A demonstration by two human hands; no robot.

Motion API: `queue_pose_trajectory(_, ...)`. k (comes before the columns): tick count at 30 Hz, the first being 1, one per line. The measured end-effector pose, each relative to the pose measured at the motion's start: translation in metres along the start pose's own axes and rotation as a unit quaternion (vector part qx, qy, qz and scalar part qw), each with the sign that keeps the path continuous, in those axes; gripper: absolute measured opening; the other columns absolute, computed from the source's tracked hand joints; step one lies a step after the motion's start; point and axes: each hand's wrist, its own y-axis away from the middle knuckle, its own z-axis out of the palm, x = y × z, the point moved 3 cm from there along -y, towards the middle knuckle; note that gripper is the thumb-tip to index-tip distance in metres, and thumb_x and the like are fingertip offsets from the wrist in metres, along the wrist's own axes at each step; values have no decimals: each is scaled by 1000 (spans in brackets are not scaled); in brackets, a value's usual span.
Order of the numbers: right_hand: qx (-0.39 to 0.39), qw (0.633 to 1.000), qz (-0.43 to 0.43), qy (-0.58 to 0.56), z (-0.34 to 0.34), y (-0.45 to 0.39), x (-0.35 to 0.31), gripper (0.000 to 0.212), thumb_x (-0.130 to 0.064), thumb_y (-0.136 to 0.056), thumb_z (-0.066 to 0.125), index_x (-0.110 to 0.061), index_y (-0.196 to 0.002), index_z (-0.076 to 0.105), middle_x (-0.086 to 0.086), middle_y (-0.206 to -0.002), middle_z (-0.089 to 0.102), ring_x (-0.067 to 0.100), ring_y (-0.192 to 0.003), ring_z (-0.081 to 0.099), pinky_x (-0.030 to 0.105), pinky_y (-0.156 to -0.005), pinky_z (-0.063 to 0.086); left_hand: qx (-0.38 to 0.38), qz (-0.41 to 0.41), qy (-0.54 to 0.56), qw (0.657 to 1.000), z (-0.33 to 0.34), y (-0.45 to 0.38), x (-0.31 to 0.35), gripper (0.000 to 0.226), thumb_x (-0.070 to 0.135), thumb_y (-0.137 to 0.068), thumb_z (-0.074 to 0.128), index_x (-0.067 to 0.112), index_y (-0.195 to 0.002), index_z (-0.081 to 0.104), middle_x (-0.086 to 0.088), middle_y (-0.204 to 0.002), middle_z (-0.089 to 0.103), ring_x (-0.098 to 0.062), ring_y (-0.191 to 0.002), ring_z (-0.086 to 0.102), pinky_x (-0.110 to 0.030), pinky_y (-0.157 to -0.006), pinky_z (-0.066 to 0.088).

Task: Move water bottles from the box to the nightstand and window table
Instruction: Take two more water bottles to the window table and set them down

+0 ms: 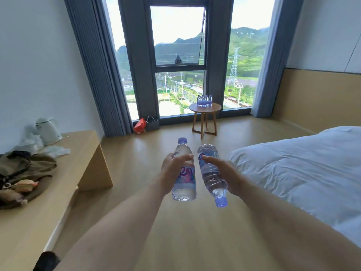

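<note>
Left hand (172,169) clamped round upright water bottle (184,173), right hand (224,173) round inverted bottle (212,173); flip upright, set beside cluster (204,100) on window bench (205,108).

Bench (58,173), light wood, along the left wall. On it, far end: white electric kettle (48,131), upright; beside it crumpled clear plastic (31,140) and a white cloth or wrapper (57,150), too blurred to tell which. Near end: heap of olive-brown clothing (27,173) with a small tan pouch (26,185) on top.

Bed (304,169), right side, white duvet, rumpled.

Floor (148,145), pale wood-look.

Window (179,55), far wall, full height, dark frame; hills and a pylon beyond. Grey curtains (91,65) drawn to each side.

Below the left curtain, on the floor: red bag (139,125), tilted, touching a small dark tote (152,124) with white handles.
</note>
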Motion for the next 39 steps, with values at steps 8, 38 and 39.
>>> queue_pose_trajectory(8, 82, 996, -17, 0, -16, -138, -61, 56, -45, -71, 89, -1, -102, 75, 16, -76, 72, 29, -61, 70, 34, -56, 56, -35, -19, -25, 999, -4, -183, 33, 59, 45, -79, 76, 14, -125, 57, -16, -107, 72, -33, -91, 75, -40, -74, 62)
queue_pose_trajectory(38, 84, 996, -4, 13, -215, -690, -229, 58, -50, -79, 81, -4, -113, 71, 17, -89, 78, 29, -70, 76, 34, -60, 58, -26, -33, -47, 998, 125, -785, 89, 54, 44, -84, 77, 15, -125, 57, -15, -105, 73, -28, -86, 76, -32, -61, 59)
queue_pose_trajectory(39, 87, 996, 0, 11, -220, -710, -231, 57, -49, -78, 82, -4, -112, 72, 16, -85, 77, 30, -67, 75, 34, -58, 58, -31, -33, -46, 998, 128, -807, 86, 58, 45, -82, 78, 15, -126, 56, -15, -107, 73, -29, -88, 76, -33, -63, 60)
